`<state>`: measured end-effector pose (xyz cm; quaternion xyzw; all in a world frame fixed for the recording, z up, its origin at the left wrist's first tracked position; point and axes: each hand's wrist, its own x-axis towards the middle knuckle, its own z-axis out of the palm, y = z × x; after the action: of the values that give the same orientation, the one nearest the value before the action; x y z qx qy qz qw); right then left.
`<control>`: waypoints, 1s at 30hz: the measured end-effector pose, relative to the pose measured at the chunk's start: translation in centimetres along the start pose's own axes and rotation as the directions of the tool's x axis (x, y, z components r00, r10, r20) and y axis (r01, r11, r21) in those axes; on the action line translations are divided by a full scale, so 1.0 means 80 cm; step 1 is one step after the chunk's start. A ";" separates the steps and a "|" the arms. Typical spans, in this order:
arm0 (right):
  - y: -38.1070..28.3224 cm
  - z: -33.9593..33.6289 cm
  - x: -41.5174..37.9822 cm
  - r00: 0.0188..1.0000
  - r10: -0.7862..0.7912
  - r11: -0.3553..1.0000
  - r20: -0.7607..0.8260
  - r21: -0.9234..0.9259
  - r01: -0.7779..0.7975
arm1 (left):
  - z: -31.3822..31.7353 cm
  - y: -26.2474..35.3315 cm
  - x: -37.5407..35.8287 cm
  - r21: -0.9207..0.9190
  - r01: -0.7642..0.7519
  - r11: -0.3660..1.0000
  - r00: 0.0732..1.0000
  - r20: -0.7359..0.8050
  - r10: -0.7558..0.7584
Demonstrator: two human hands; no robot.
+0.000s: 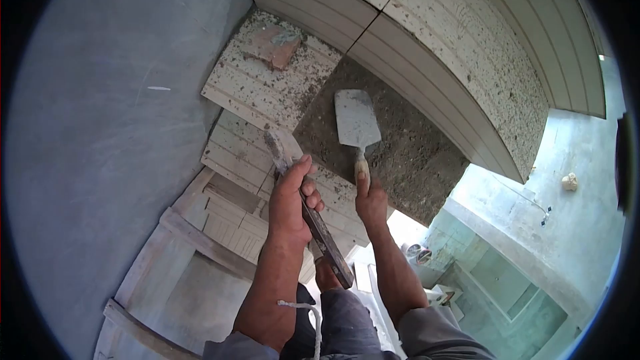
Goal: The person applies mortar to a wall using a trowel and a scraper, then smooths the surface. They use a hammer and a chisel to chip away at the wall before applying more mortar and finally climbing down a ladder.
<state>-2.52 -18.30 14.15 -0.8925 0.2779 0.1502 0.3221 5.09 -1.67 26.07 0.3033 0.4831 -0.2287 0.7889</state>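
A trowel (358,120) with a broad, square-ended blade lies over the dark mortar bed (420,160) on the stair tread. My right hand (371,205) is closed around its pale handle. Closed around a long, dark, worn bar (325,240) is my left hand (292,193), left of the trowel. The bar's upper end is coated in pale mortar and overlaps the edge of the grooved tread tile (230,70); its lower end points back toward my body. What kind of tool the bar is, I cannot tell.
A broken reddish brick piece (280,47) sits on the crumb-strewn tile by the grey wall (120,127). Tiled steps (447,27) rise ahead and to the right. Lower tiled steps descend behind me, and an open drop to a floor (513,280) shows at right.
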 end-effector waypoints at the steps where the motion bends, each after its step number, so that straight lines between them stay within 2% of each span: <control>1: 0.001 -0.001 0.000 1.000 0.012 0.999 -0.015 0.037 -0.012 | 0.002 0.002 0.003 0.017 -0.012 1.000 1.000 -0.005 0.012; 5: 0.027 0.009 -0.028 0.993 0.074 0.988 0.092 0.129 -0.086 | 0.004 0.001 0.005 0.007 0.024 1.000 1.000 0.011 -0.024; 12: -0.017 -0.025 -0.011 0.976 0.051 0.984 0.210 0.154 -0.085 | 0.002 0.011 0.002 -0.005 -0.005 1.000 1.000 0.007 0.005; 14: -0.041 -0.043 -0.021 0.994 -0.097 0.988 -0.052 0.116 0.102 | 0.000 0.016 0.001 -0.017 -0.004 1.000 1.000 0.003 0.004; 15: -0.044 -0.039 -0.022 0.994 -0.095 0.988 -0.054 0.113 0.101 | -0.002 0.018 0.001 -0.019 -0.014 1.000 1.000 0.004 0.014; 17: -0.053 -0.026 -0.017 0.948 -0.199 0.945 -0.248 0.209 0.253 | 0.000 0.022 0.002 -0.019 -0.033 0.999 0.999 0.011 0.033; 18: -0.060 -0.020 -0.012 0.948 -0.198 0.944 -0.250 0.211 0.253 | 0.000 0.022 0.002 -0.019 -0.042 0.999 0.999 -0.002 0.042; 19: -0.068 -0.015 -0.005 0.996 -0.069 0.950 -0.056 0.302 0.083 | 0.000 0.021 0.001 -0.020 -0.048 0.999 0.999 -0.017 0.047; 20: -0.073 -0.010 -0.001 0.988 0.049 0.929 0.148 0.357 -0.099 | 0.000 0.021 0.001 -0.019 -0.046 0.999 0.999 -0.016 0.046; 21: -0.077 -0.005 -0.001 0.988 0.050 0.929 0.148 0.355 -0.100 | 0.000 0.021 0.002 -0.027 -0.040 0.999 0.999 -0.012 0.040; 23: -0.083 0.004 -0.003 0.994 -0.094 0.943 -0.051 0.316 0.106 | -0.002 0.021 0.003 -0.033 -0.033 0.999 0.999 -0.009 0.033; 24: -0.089 0.004 -0.005 0.995 -0.093 0.943 -0.047 0.316 0.103 | -0.004 0.021 0.003 -0.027 -0.039 0.999 0.999 0.000 0.039; 26: -0.102 0.000 -0.014 0.972 -0.140 0.889 -0.189 0.408 0.207 | -0.010 0.020 0.001 -0.023 -0.043 0.999 0.999 0.000 0.043; 27: -0.104 0.007 -0.013 0.972 -0.143 0.888 -0.189 0.410 0.210 | -0.011 0.022 0.000 -0.010 -0.052 0.999 0.999 -0.015 0.052; 29: -0.097 0.027 -0.001 0.964 -0.154 0.963 -0.217 0.186 0.196 | -0.012 0.025 -0.002 0.004 -0.063 0.998 0.998 -0.021 0.063; 30: -0.096 0.032 0.011 0.994 -0.104 0.989 -0.013 0.103 0.105 | -0.012 0.025 -0.001 -0.009 -0.088 0.996 0.995 -0.040 0.087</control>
<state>2.55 -12.06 15.58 -0.8885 0.2394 0.1151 0.3742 5.76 0.40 26.35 0.3245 0.4862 -0.1853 0.7899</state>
